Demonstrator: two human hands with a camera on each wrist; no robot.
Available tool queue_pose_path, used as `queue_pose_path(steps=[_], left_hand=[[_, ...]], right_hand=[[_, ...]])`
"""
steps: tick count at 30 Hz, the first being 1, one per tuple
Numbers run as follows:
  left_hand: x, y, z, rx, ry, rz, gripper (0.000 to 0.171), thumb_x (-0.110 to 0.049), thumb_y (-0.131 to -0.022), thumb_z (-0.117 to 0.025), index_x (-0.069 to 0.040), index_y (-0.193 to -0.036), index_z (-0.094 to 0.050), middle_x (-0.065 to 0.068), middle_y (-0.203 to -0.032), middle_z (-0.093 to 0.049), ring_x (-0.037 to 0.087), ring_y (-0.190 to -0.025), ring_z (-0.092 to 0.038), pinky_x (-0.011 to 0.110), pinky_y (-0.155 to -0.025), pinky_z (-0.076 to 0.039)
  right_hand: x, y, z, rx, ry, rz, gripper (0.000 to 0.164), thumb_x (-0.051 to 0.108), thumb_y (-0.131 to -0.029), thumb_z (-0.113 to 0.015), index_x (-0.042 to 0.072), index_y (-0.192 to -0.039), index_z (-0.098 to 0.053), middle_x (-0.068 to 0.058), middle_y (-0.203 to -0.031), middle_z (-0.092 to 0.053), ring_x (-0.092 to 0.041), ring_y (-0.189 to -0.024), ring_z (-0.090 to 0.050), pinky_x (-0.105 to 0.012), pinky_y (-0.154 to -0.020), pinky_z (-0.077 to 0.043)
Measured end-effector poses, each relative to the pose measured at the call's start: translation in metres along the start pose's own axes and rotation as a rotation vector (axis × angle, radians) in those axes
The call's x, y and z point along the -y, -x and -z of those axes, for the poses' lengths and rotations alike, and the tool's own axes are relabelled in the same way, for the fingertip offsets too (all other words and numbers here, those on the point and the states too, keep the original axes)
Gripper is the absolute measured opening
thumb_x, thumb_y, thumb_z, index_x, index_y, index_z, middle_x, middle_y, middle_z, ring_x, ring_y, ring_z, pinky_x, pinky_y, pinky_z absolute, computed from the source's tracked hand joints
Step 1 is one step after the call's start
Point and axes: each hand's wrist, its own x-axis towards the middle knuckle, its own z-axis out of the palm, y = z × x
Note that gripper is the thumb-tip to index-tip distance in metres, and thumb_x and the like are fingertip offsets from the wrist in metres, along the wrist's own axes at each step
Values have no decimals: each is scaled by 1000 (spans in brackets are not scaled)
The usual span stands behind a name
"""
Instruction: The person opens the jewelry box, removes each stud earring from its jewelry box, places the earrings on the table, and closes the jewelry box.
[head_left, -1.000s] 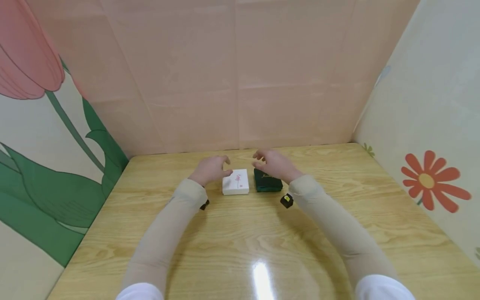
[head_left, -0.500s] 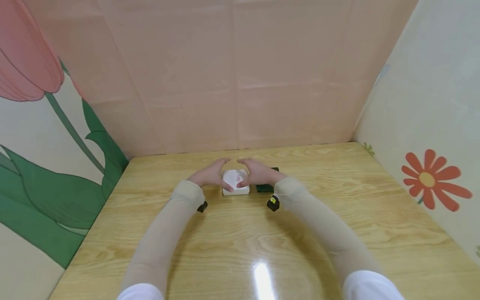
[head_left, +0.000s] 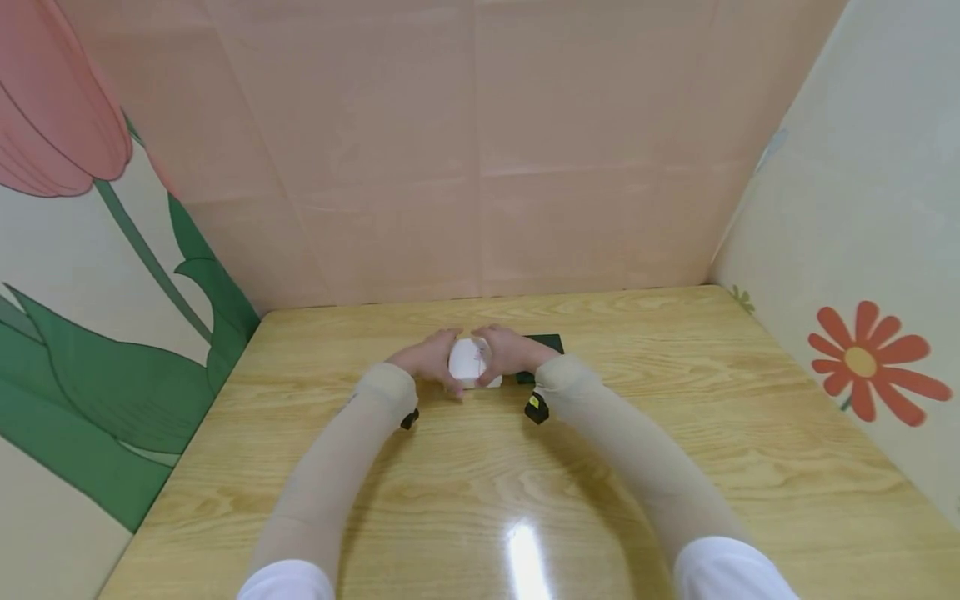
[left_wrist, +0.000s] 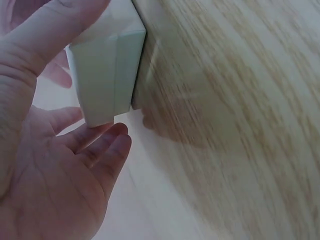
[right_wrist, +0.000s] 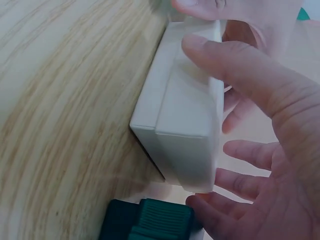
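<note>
A small white gift box (head_left: 467, 360) with a pink print on its top sits on the table between my two hands. My left hand (head_left: 433, 357) holds its left half, thumb on the near side and fingers by the far corner in the left wrist view. From the other side my right hand (head_left: 512, 348) holds it, the thumb (right_wrist: 212, 57) pressed on the lid's near wall and the fingers along the far side. A seam between lid and base shows on the white box (right_wrist: 185, 110). Part of its top is hidden by the hands.
Just right of the white box lies a dark green box (head_left: 546, 342), partly hidden behind my right hand and wrist. The wood-grain table (head_left: 450, 467) ends at a pink backdrop (head_left: 480, 167), with flower-printed walls at both sides.
My right hand has moved left from over the green box to the white box. My left hand has moved slightly right, and both have closed in around the white box.
</note>
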Motion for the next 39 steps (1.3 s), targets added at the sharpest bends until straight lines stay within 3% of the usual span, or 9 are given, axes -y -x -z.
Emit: queue_pose_path(steps=[6, 11, 19, 26, 31, 39], left_hand=[[2, -5, -4, 2, -41, 9, 120, -26, -63, -92, -1, -152, -16, 20, -155, -26, 36, -141, -27, 52, -115, -22], [1, -6, -7, -7, -64, -9, 105, -20, -67, -89, -1, -148, -26, 16, -147, -35, 32, -132, -36, 48, -110, -32], [0, -6, -5, -45, -18, -40, 100, -16, -63, -88, -6, -146, -32, 11, -141, -41, 25, -123, -43, 46, -106, -37], [-13, 6, 13, -151, 174, -125, 107, -10, -68, -84, -8, -152, -18, 12, -138, -40, 29, -121, -47, 47, -103, -41], [-29, 17, 26, -217, 363, -196, 105, -8, -74, -81, -13, -153, -12, 14, -138, -37, 31, -124, -47, 45, -106, -39], [-44, 20, 20, -275, 847, -235, 94, 6, -82, -71, -14, -152, -13, 10, -149, -26, 30, -130, -46, 37, -96, -49]], right_hand=[[3, 0, -3, 10, 77, -25, 93, 31, -72, -85, 6, -147, -36, -16, -138, -45, -28, -115, -51, -45, -98, -45], [0, -2, -6, 9, 72, -37, 93, 29, -71, -87, 8, -146, -37, -13, -137, -44, -26, -115, -49, -44, -99, -45], [-1, 5, 3, -8, 91, 9, 93, 34, -72, -85, 6, -147, -36, -15, -135, -46, -29, -112, -50, -45, -95, -45], [4, 21, 42, -60, 41, 61, 95, 32, -71, -85, 7, -148, -35, -18, -144, -42, -34, -121, -46, -50, -100, -41], [9, 34, 72, -75, -83, 81, 95, 27, -70, -85, 6, -147, -35, -18, -142, -43, -32, -117, -48, -48, -99, -41], [12, 47, 102, -91, -127, 84, 95, 28, -69, -86, 6, -146, -36, -15, -130, -47, -27, -104, -49, -39, -86, -44]])
